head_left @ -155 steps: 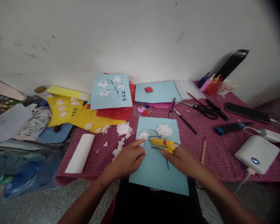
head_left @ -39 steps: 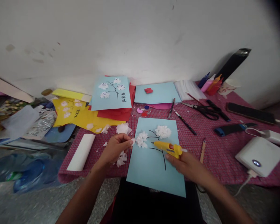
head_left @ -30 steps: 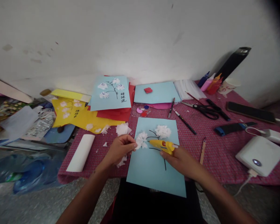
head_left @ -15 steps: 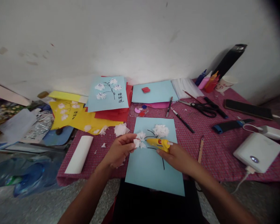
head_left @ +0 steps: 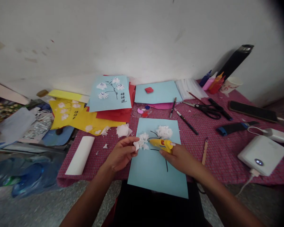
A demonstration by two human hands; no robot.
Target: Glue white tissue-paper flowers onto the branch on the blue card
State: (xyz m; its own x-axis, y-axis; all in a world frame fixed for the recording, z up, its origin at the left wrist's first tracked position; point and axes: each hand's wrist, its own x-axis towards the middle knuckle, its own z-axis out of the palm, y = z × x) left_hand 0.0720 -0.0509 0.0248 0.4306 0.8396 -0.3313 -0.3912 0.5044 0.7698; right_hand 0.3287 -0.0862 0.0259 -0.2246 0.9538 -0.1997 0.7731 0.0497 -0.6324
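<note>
My left hand (head_left: 123,153) pinches a small piece of white tissue paper (head_left: 136,145) beside a crumpled white tissue flower (head_left: 144,138). In my right hand (head_left: 178,157) is a yellow hot glue gun (head_left: 162,144), its nozzle pointing left toward the white tissue. Both hands are above a light blue sheet of paper (head_left: 156,176) that overhangs the front edge of the table. Drawn black stems (head_left: 167,165) run across the sheet, partly hidden by the glue gun. A fluffy white paper flower (head_left: 164,131) sits near the sheet's top right.
At the back left, a blue card with white flowers (head_left: 110,104) lies on red and yellow paper. A white roll (head_left: 80,156) is at left. Scissors (head_left: 204,110), pens, paint bottles (head_left: 216,85) and a paper cup stand right, near a white power bank (head_left: 262,154) with a cable.
The tissue piece in my left hand has shifted slightly and looks more folded. My right hand with the glue gun stays almost in place. The view has moved a little.
</note>
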